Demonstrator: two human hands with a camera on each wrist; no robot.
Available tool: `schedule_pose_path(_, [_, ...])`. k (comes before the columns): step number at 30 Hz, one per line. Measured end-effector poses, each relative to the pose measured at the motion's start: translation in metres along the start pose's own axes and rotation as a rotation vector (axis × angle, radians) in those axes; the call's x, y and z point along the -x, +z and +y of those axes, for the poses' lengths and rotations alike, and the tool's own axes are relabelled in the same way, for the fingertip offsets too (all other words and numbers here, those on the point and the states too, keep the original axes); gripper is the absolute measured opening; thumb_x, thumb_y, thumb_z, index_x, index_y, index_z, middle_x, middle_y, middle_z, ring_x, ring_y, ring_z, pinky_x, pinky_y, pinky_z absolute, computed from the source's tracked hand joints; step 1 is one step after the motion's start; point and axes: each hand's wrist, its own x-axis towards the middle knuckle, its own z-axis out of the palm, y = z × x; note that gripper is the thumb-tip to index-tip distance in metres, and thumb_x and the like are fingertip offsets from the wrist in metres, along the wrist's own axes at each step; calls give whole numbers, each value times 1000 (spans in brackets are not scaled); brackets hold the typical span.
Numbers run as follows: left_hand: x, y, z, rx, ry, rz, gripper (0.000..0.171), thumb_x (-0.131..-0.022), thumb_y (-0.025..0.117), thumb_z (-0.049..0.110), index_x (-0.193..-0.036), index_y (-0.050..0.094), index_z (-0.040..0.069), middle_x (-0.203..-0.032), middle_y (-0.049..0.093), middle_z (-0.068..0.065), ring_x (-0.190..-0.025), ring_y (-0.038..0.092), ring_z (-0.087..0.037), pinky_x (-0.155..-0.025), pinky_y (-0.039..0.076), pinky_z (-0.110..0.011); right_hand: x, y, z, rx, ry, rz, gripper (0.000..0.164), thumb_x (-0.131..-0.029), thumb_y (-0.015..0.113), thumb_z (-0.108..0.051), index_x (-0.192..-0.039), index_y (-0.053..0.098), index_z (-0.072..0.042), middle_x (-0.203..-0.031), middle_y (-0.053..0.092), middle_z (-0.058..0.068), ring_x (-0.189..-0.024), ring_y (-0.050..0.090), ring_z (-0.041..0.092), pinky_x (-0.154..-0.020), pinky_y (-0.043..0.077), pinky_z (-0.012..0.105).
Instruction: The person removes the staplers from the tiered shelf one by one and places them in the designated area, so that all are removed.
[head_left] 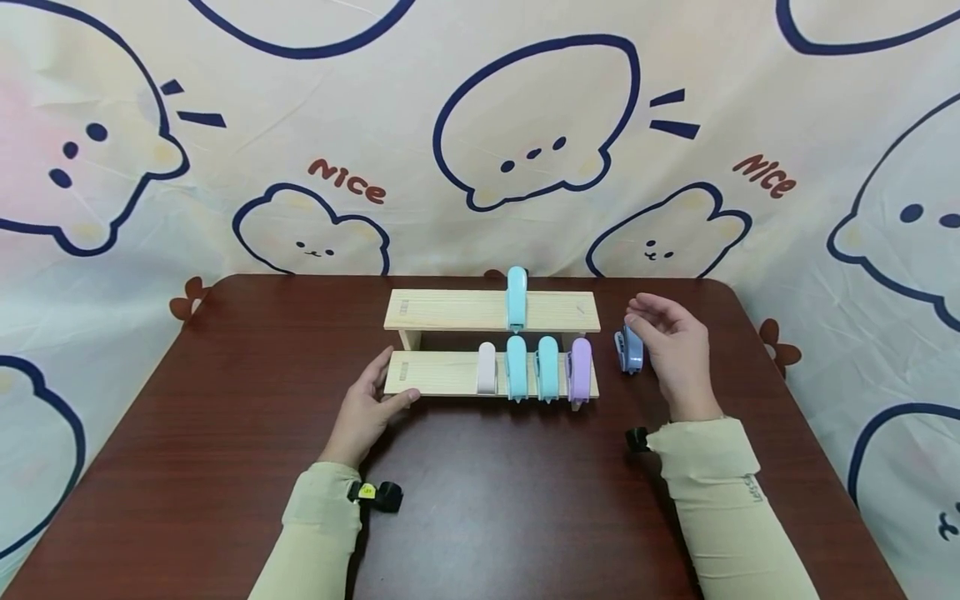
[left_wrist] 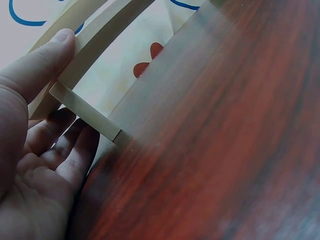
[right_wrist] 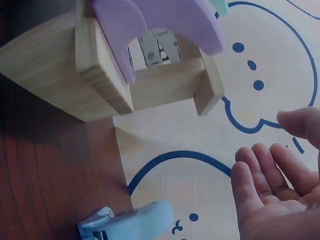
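A two-step wooden rack point(head_left: 442, 372) stands at the table's far side. My left hand point(head_left: 360, 421) grips the left end of its lower step; in the left wrist view the thumb lies on the board and the fingers curl beneath. One turquoise stapler point(head_left: 517, 298) sits on the upper step. On the lower step are a white stapler point(head_left: 487, 368), two turquoise staplers point(head_left: 547, 368) and a purple stapler point(head_left: 579, 369) at the right end. My right hand point(head_left: 678, 358) hovers beside a blue stapler point(head_left: 628, 350) right of the rack, its fingers loosely bent and holding nothing.
The dark brown wooden table point(head_left: 480, 517) spreads in front of the rack. Its far edge meets a cartoon-printed cloth point(head_left: 420, 125), which also hangs along both sides. Wrist-camera mounts point(head_left: 386, 497) sit at both cuffs.
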Motion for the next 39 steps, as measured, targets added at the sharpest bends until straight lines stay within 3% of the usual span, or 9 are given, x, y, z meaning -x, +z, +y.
schedule_pose_path(16, [1, 0, 2, 6, 19, 3, 95, -85, 82, 12, -160, 25, 11, -149, 49, -14, -104, 61, -13, -75, 56, -23, 6, 17, -6, 32, -66, -66, 35, -94, 73, -17, -126, 68, -6, -121, 69, 10, -104, 64, 16, -84, 52, 19])
schedule_pose_path(28, [0, 0, 2, 13, 9, 0, 94, -85, 82, 12, -160, 25, 11, -151, 48, -13, -105, 60, -13, -74, 56, -22, 8, 29, -8, 5, -134, -110, 33, -92, 74, -11, -124, 68, -2, -119, 69, 13, -101, 64, 14, -82, 53, 19])
schedule_pose_path(39, [1, 0, 1, 25, 7, -4, 94, -85, 81, 10, -160, 24, 11, -150, 48, -13, -103, 61, -12, -74, 56, -23, 9, 38, -12, 56, -118, -191, 37, -94, 73, -16, -128, 66, -4, -122, 68, 12, -105, 63, 15, -85, 52, 18])
